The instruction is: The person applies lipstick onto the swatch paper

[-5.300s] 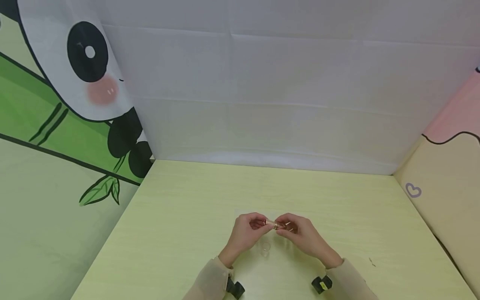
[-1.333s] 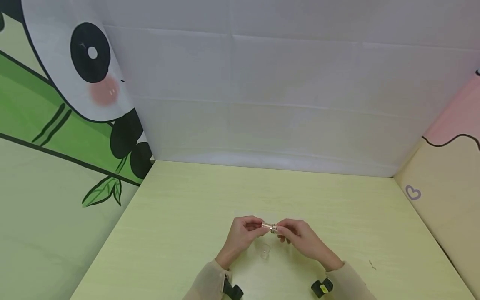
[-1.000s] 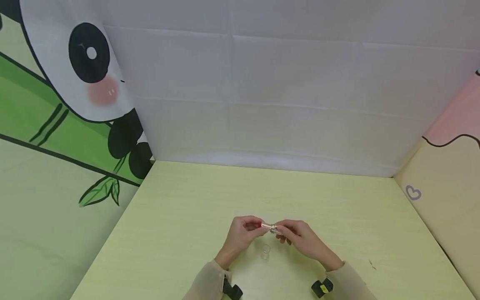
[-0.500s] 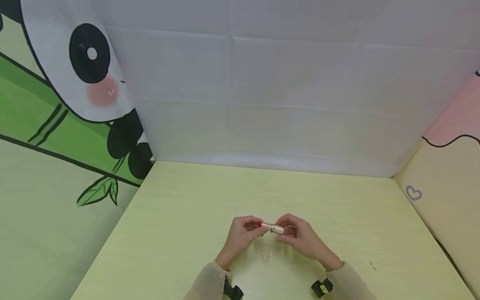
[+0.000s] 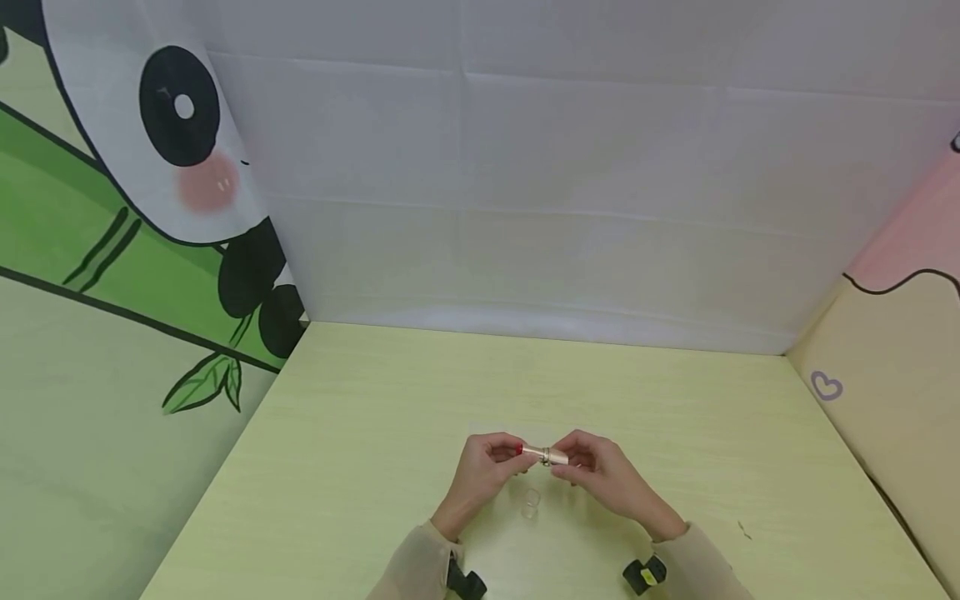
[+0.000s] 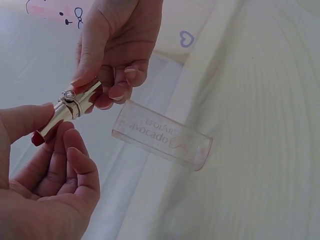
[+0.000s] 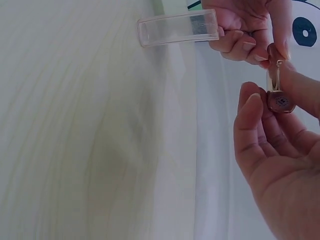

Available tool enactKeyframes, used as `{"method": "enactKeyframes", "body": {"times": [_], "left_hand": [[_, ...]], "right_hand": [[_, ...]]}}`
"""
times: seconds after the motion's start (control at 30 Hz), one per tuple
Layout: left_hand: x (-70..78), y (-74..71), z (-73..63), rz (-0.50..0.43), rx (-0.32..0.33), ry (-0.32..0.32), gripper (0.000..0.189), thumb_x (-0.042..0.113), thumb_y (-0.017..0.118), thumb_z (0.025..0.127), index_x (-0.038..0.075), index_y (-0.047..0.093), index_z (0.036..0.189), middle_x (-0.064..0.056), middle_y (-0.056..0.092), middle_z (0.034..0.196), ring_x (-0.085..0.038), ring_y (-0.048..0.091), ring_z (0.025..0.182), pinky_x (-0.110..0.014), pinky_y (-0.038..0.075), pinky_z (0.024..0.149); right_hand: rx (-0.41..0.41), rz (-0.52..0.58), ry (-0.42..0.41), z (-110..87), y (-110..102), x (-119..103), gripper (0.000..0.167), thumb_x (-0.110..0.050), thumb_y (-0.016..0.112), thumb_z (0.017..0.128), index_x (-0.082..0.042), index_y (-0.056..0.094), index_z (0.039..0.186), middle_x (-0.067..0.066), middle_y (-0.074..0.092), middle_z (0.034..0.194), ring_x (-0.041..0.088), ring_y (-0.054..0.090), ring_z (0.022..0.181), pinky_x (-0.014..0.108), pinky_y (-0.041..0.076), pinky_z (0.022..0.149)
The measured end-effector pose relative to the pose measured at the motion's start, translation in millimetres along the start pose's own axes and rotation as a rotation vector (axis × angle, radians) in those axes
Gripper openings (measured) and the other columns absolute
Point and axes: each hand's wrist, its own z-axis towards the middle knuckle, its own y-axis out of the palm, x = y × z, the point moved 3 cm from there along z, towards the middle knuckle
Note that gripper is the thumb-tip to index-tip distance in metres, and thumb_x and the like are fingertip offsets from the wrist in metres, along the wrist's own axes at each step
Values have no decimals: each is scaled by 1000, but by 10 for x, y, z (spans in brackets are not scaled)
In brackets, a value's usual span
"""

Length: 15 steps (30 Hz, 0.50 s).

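Observation:
A gold lipstick (image 5: 546,456) lies nearly level between the two hands, above the table. My left hand (image 5: 486,467) pinches its upper end with thumb and fingers, beside the red tip (image 6: 37,138). My right hand (image 5: 603,475) holds the base end, thumb on one side and fingers on the other. Around the middle of the tube runs a ring-like band with a pearl-like bead (image 6: 69,94). In the right wrist view the round bottom of the base (image 7: 281,102) faces the camera, with a thin gold strip along the side.
Just below the hands, a clear cap (image 6: 162,135) with "EFOLAR avocado" lettering stands on the pale wood-grain table (image 5: 375,417). A small dark mark or scrap (image 5: 744,529) lies to the right. A white sheet (image 5: 540,200) covers the back, with printed walls at both sides.
More of the red tip shows than 1.3 seconds ago. My right fingers have loosened from the base, then come back onto it. The left hand keeps its grip; the cap has not moved.

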Motion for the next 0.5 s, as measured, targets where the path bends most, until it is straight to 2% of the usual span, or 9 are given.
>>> {"method": "enactKeyframes", "body": {"times": [0.2,0.5], "left_hand": [[17,-23,-26,-4,-21,13,14,-2,73,82,-11,68,91,-18,68,84,-20,66,71,-28,54,66],[35,-51,-75,-4,-35,8,13,-3,73,81,-11,68,91,-18,68,84,-19,67,73,-28,54,69]], "right_hand": [[-30,14,38,-15,41,3,11,-4,60,94,3,63,102,11,66,87,17,63,72,44,53,62],[-43,4,64,-39,103,-57,16,-10,55,98,2,64,102,3,65,83,32,63,73,38,53,62]]}}
